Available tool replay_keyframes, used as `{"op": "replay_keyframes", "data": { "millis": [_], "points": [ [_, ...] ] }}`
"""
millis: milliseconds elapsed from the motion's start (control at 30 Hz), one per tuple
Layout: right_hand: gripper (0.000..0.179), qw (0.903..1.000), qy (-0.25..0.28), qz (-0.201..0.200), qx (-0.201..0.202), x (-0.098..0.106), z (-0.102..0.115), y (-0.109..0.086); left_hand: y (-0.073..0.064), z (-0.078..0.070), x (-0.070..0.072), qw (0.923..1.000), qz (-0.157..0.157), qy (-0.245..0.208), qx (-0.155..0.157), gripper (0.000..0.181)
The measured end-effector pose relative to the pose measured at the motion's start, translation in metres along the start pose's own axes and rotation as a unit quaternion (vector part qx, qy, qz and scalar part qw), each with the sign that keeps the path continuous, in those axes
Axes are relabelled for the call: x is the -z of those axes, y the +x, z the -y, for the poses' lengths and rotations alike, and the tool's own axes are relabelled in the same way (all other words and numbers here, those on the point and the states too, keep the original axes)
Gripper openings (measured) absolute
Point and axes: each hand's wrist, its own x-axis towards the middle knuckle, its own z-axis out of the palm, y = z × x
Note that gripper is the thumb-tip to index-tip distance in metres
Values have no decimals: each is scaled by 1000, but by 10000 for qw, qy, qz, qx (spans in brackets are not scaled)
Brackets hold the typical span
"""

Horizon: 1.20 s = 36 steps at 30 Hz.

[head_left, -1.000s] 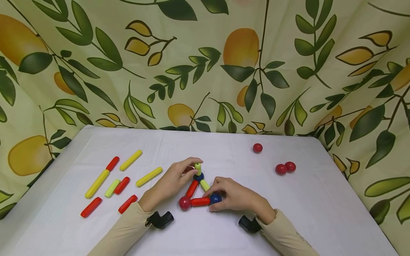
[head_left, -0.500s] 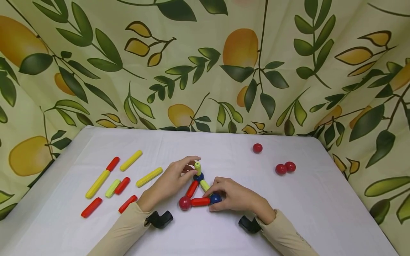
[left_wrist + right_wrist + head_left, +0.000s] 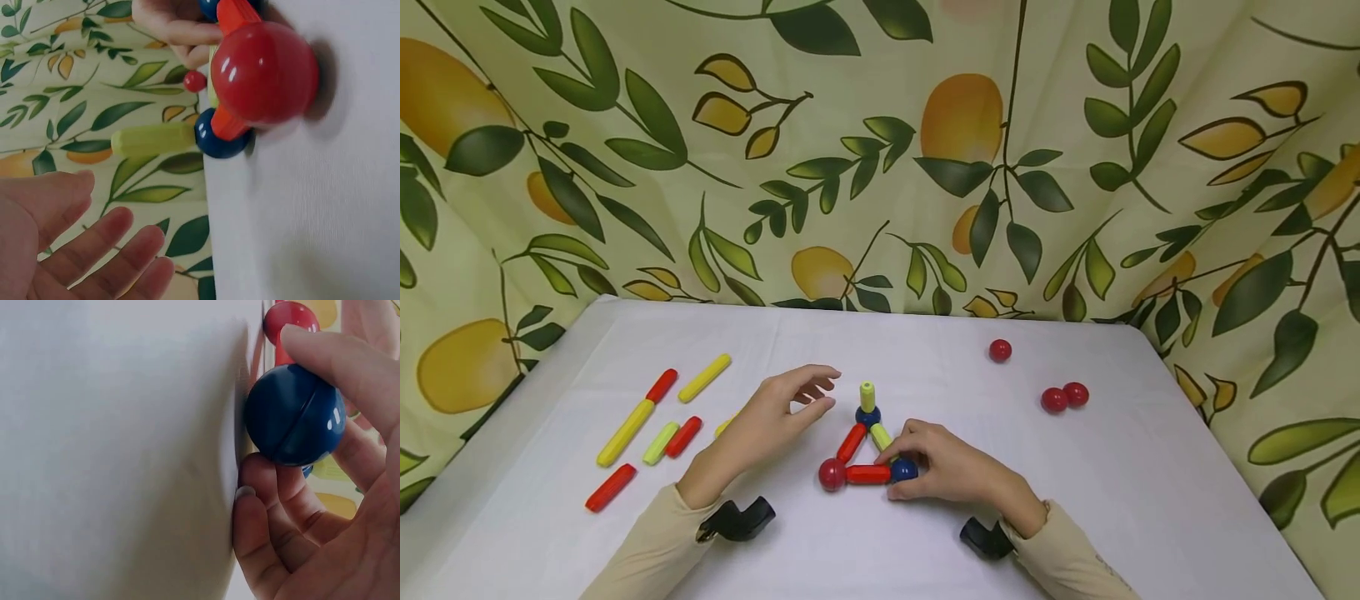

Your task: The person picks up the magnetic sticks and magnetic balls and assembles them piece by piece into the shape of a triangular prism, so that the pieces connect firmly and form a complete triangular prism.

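Since the earlier frames, the left hand (image 3: 771, 421) has drawn away leftward from the upright green stick (image 3: 867, 397); its fingers are spread apart and its grip has hold of nothing. Its arm now covers a loose red stick and most of a yellow stick (image 3: 722, 427). The right hand (image 3: 955, 462) has stayed put, thumb and fingers closed around the near blue ball (image 3: 904, 470).

The worktop (image 3: 1037, 542) is white, with a curtain (image 3: 850, 192) of leaves and orange fruit behind it. Loose sticks (image 3: 626, 433) lie at the left, three red balls (image 3: 1054, 400) at the far right, two of them side by side.

The triangle (image 3: 851, 443) sits mid-worktop between the hands, one corner pointing away from the person. Its near red stick (image 3: 868, 474) runs left to right from the large red ball (image 3: 832, 474). The upright green stick stands on the far blue ball (image 3: 868, 416), its long axis vertical.
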Motion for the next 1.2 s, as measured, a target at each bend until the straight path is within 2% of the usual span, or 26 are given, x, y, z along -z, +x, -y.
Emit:
{"op": "replay_keyframes", "data": {
  "millis": [233,333,600,767,967,1200],
  "points": [
    [32,10000,44,-49,-9,-3,0,-1,-16,10,17,9993,-152,261,242,33],
    [32,9999,107,-47,-43,-3,1,-2,-21,13,25,9989,-105,344,298,31],
    [33,9995,246,-58,-186,-4,0,-3,-30,14,53,9962,480,508,524,26],
    [33,9991,349,-43,-225,-3,0,-5,-35,16,66,9934,828,515,602,23],
    [33,9992,361,-45,-167,-2,0,-5,-37,17,72,9896,1105,527,761,26],
    [33,9994,328,-43,-105,-3,-2,-4,-38,17,74,9878,1268,541,722,32]
  ]
}}
